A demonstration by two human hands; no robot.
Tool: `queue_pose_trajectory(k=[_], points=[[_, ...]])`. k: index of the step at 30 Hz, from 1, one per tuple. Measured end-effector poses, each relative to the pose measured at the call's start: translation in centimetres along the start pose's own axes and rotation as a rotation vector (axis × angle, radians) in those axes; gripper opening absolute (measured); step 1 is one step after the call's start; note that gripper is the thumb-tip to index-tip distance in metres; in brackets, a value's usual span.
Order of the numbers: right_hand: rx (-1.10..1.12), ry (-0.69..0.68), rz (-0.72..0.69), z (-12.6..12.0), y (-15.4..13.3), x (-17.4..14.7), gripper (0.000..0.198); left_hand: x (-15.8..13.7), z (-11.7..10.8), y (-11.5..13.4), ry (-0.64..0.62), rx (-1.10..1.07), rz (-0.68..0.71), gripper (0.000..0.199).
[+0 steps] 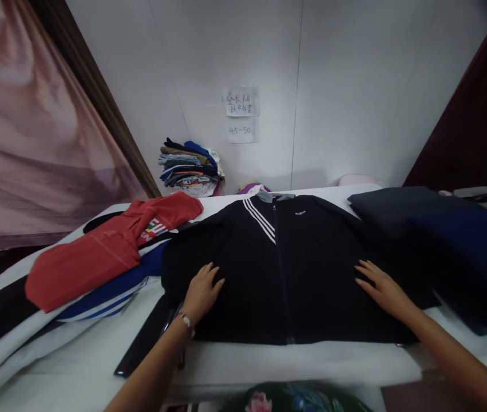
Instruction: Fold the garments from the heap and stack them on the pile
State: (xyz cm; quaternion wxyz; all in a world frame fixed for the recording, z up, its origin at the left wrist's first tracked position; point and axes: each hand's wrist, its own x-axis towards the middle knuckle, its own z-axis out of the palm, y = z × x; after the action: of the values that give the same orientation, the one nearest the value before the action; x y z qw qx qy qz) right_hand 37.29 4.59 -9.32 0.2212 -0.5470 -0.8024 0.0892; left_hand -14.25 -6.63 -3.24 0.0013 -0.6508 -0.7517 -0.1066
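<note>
A black zip-up jacket (252,280) lies spread front side up on the white-covered table, its grey collar at the far side. Three white stripes slant across its chest on the left, and a small white logo sits on the right. My left hand (202,292) rests on the jacket's left part with fingers apart. On the right part lies my right hand (383,289), palm down, fingers stretched out. The left sleeve (144,337) angles toward the near edge, partly behind my left forearm. The right sleeve is hard to tell from the dark clothes beside it.
Red clothing (88,263) lies over blue-and-white striped garments on the left. Dark grey (398,203) and navy clothes (475,240) are piled on the right. A folded clothes stack (191,169) stands at the back against the wall, below paper signs (242,103).
</note>
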Motion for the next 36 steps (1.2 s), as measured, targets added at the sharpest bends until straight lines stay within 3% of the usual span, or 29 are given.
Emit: queue_pose_trajectory(k=[4,7,11,15,18,21,25,27,31,33,36], points=[[0.021,0.147,0.182,-0.7,1.8,-5.7,0.056,-4.2,-0.3,-0.5,0.052,0.087,-0.166,0.047],[0.020,0.215,0.171,-0.8,1.3,-7.5,0.054,-5.5,-0.9,-0.2,0.074,0.151,-0.276,0.048],[-0.094,0.237,0.066,-1.2,-0.9,-7.2,0.047,-5.2,-1.9,0.0,0.043,0.127,-0.385,0.053],[-0.212,0.202,0.050,-1.7,-3.1,-6.4,0.042,-4.7,-2.3,0.3,-0.053,0.052,-0.493,0.051],[-0.181,0.144,0.065,-1.9,-3.7,-6.1,0.045,-4.7,-2.5,0.1,-0.087,0.007,-0.556,0.042],[-0.121,0.112,0.133,-2.4,-2.7,-5.9,0.047,-4.9,-3.4,-0.6,-0.032,-0.086,-0.569,0.030],[-0.005,0.221,0.152,-3.7,0.4,-5.9,0.044,-5.4,-5.0,-1.2,0.087,-0.199,-0.512,0.020],[0.001,0.236,0.178,-4.0,1.6,-6.4,0.045,-6.0,-5.2,-1.2,0.048,-0.180,-0.491,0.017],[-0.096,0.121,0.133,-3.3,2.4,-7.8,0.045,-7.6,-4.3,-0.9,-0.148,-0.064,-0.540,0.023],[-0.178,0.118,0.119,-3.1,1.9,-8.4,0.046,-8.3,-3.8,-1.0,-0.197,-0.026,-0.551,0.029],[-0.241,0.194,0.080,-3.6,-0.3,-8.1,0.047,-8.5,-4.1,-1.2,-0.176,0.043,-0.524,0.033]])
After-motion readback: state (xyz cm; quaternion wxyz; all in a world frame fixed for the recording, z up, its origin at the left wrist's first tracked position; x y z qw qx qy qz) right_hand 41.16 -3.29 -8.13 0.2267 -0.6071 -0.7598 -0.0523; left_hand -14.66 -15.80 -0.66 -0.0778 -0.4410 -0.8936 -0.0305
